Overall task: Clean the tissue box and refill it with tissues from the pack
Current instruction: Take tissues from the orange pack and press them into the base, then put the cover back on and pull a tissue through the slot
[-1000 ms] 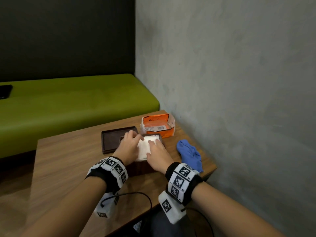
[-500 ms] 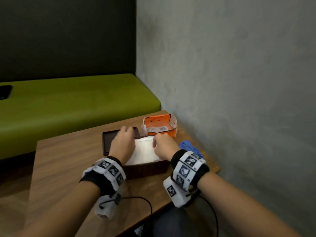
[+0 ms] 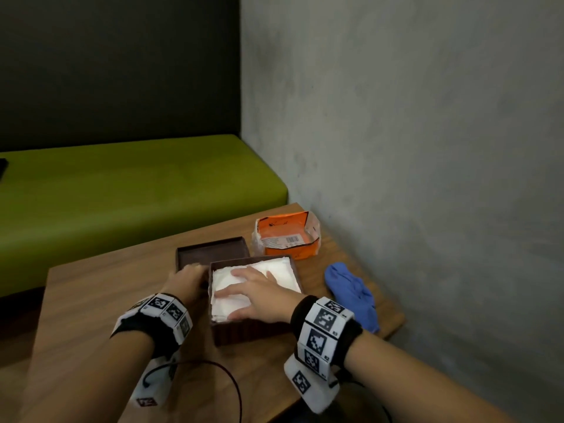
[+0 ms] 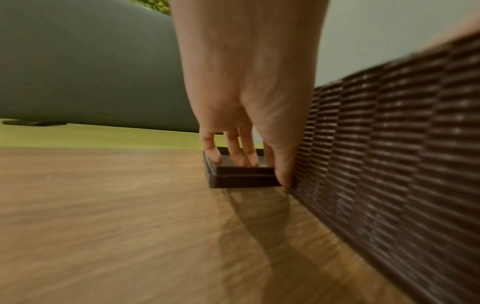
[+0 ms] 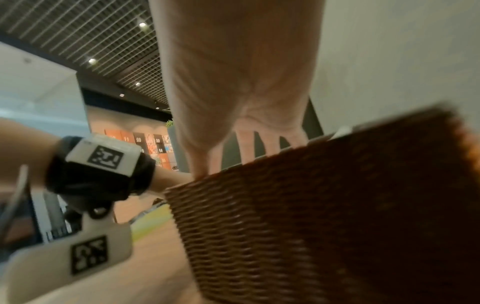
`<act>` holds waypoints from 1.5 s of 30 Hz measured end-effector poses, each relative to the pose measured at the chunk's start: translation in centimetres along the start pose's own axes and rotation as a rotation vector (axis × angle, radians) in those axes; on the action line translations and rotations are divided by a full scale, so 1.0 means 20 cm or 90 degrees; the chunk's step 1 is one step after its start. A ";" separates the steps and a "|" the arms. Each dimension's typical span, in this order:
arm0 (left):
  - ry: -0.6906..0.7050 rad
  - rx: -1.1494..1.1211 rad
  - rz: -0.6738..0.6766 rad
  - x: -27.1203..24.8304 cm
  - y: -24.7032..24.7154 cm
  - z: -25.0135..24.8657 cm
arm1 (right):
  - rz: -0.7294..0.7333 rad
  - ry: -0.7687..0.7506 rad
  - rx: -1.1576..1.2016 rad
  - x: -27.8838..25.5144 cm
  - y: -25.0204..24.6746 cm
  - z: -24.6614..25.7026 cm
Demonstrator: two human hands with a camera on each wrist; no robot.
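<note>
A dark brown ribbed tissue box (image 3: 250,331) stands open on the table, filled with a white tissue stack (image 3: 283,270). My right hand (image 3: 256,288) lies flat on the tissues, fingers spread and pressing down. The box's flat brown lid (image 3: 213,251) lies just behind and left of it. My left hand (image 3: 186,279) reaches past the box's left wall to the lid. In the left wrist view, the fingers (image 4: 233,152) curl over the lid (image 4: 241,181) and the thumb presses its near edge. The torn orange tissue pack (image 3: 283,236) sits behind the box.
A crumpled blue cloth (image 3: 351,291) lies right of the box near the table's (image 3: 106,300) right edge. A grey concrete wall (image 3: 396,148) runs along the right. A green bench (image 3: 122,184) stands behind the table. A black cable (image 3: 235,386) hangs at the near edge.
Both hands were tucking the tissues at the box's far side. Now the right hand lies flat on the stack, and the left hand has moved off the box onto the lid.
</note>
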State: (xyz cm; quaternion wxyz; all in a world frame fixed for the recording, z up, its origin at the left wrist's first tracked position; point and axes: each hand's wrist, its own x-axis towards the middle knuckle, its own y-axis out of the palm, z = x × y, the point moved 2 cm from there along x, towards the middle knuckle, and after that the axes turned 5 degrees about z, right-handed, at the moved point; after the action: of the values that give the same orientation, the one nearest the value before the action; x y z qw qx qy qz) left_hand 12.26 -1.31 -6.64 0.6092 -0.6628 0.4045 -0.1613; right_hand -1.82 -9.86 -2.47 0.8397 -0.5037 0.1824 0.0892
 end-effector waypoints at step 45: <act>0.172 -0.146 0.104 -0.27 -0.27 -0.23 | -0.424 0.405 0.209 -0.24 -0.09 -0.16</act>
State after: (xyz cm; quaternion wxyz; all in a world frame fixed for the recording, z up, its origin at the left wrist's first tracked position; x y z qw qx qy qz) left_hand 7.46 -0.90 0.78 0.4812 -0.6651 0.5505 -0.1517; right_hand -6.24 -13.29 -0.51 0.7936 -0.3979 0.2702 -0.3726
